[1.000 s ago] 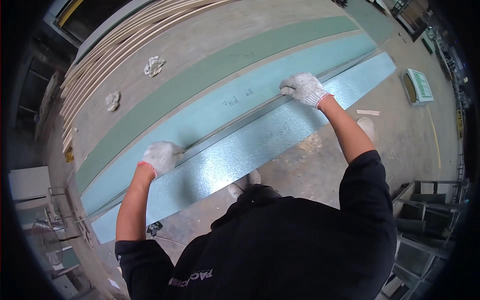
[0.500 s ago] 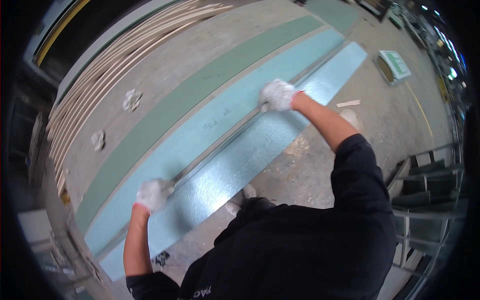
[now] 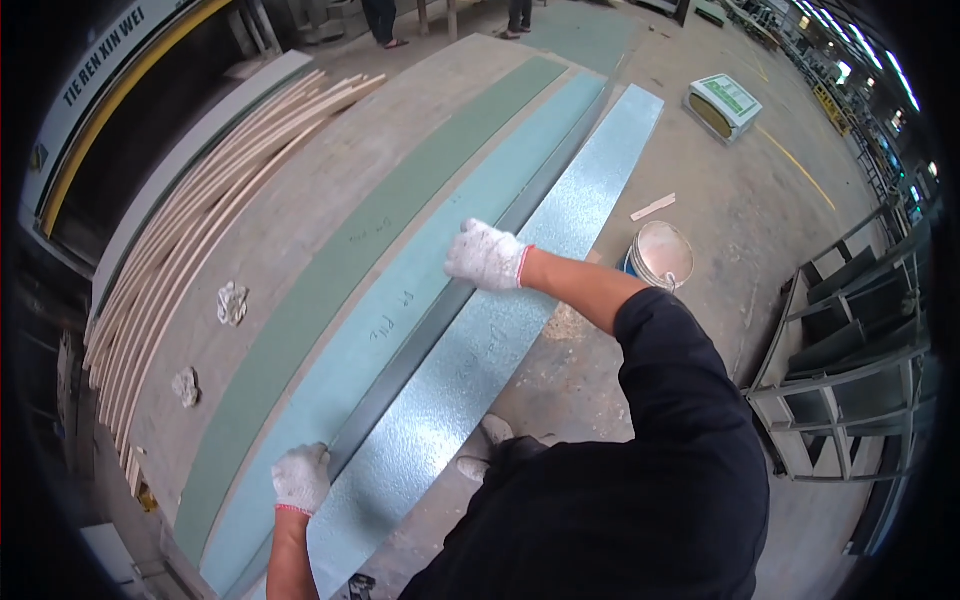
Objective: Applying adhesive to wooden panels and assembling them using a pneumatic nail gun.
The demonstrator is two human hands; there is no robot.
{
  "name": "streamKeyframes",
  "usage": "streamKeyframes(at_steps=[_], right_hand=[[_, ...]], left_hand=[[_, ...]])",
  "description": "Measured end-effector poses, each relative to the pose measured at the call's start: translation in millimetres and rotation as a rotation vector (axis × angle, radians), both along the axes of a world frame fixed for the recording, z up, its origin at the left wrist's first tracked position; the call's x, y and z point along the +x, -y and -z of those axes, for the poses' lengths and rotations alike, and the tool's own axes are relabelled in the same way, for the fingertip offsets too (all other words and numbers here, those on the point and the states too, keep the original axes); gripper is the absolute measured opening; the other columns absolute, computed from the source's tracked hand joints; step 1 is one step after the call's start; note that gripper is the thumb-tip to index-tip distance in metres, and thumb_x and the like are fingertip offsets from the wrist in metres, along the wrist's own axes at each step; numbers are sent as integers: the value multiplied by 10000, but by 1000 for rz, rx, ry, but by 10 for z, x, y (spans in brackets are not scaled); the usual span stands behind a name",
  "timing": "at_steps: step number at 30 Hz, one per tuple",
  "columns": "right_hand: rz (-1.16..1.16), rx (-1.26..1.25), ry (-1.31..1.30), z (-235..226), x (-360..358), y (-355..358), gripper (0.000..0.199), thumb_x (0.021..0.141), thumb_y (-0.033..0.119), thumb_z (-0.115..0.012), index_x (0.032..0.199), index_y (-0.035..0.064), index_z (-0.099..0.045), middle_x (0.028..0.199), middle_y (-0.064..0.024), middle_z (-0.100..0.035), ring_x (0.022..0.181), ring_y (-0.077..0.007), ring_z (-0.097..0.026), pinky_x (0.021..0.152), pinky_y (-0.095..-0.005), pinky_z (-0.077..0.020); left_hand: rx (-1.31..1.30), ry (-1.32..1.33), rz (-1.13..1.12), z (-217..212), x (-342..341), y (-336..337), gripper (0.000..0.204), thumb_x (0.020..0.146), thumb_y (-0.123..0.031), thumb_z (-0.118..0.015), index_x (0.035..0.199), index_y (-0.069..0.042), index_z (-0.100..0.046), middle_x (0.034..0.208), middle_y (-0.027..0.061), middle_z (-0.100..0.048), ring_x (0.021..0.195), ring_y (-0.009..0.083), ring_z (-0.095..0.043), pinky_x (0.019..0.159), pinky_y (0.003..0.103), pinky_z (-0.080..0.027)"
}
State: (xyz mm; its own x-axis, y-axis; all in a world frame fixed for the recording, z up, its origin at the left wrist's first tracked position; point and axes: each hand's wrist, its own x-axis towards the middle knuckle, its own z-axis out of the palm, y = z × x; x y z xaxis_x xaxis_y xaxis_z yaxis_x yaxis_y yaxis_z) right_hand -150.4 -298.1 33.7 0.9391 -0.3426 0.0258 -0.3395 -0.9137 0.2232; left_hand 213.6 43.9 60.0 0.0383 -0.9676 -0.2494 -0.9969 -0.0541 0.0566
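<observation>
Left hand and right hand are clamped on the long grey strip along the tabletop's near side; I'd guess it's stiff, whippy lengthwise, best gripped wide apart.

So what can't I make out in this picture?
In the head view:
What the left fingers and right fingers curl around: hidden by the gloves.
Near end of the shiny blue panel: cut off by the lower edge.
Upper bodies of the background people: cut off by the top edge.
</observation>
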Motion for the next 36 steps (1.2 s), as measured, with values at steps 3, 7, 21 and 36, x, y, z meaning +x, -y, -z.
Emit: streamKeyframes(at_steps=[3, 7, 21, 36], right_hand=[[88, -114, -248, -148, 66, -6, 97, 813, 157, -619, 888, 202, -662, 845, -1, -645, 903, -196, -654, 891, -378, -448], [67, -74, -29, -50, -131, 121, 113, 798, 152, -623, 904, 186, -642, 853, -7, -623, 959, -188, -634, 1028, -398, -400], [-51, -212, 181, -25, -574, 177, 270, 698, 99, -622, 966, 135, -611, 864, -45, -592, 951, -265, -601, 1041, -480, -426], [25, -311, 425, 497, -1273, -328, 333, 717, 160, -692, 1044, 184, -630, 971, 10, -650, 929, -208, -616, 963, -466, -428]], left_hand=[[-78, 134, 35, 143, 15, -36, 151, 930, -229, -582, 882, -102, -650, 817, 142, -665, 802, 353, -668, 676, 500, -526], [-112, 116, 80, 73, -75, 186, 146, 939, -209, -569, 879, -95, -639, 816, 130, -659, 813, 326, -674, 670, 468, -534], [-74, 217, 73, -7, -581, 70, 194, 935, -209, -605, 1058, -62, -638, 880, 134, -666, 827, 326, -684, 651, 449, -563], [-197, 283, 370, 282, -999, -206, 285, 805, -135, -603, 1042, 20, -630, 890, 154, -654, 785, 295, -672, 572, 423, -537]])
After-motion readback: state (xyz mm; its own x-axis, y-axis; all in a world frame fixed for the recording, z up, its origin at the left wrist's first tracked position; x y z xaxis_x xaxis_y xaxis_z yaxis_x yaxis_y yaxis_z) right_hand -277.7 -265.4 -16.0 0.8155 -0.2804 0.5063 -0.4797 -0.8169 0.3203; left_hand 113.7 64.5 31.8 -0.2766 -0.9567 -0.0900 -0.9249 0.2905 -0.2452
